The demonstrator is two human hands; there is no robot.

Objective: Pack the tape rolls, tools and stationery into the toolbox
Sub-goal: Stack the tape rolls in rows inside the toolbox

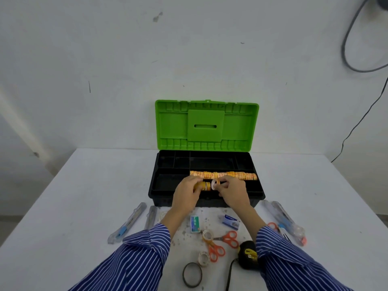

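The black toolbox (159,192) stands open on the table, its green lid (206,124) upright. A row of small orange-labelled tape rolls (231,175) fills its front right tray compartment. My left hand (186,192) holds a short stack of tape rolls (204,185) over the tray's front. Beside it, my right hand (232,191) pinches a single tape roll (215,184). On the table near me lie loose clear tape rolls (207,236), two orange scissors (227,239), a staple box (194,224), a stapler (231,222) and a black-yellow tape measure (248,254).
Clear-cased utility knives lie at the left (127,223) and at the right (288,222) of the table. A dark thin tape ring (192,274) lies at the front edge. The toolbox's rear compartments (212,162) hold nothing visible. Cables hang on the wall at the right.
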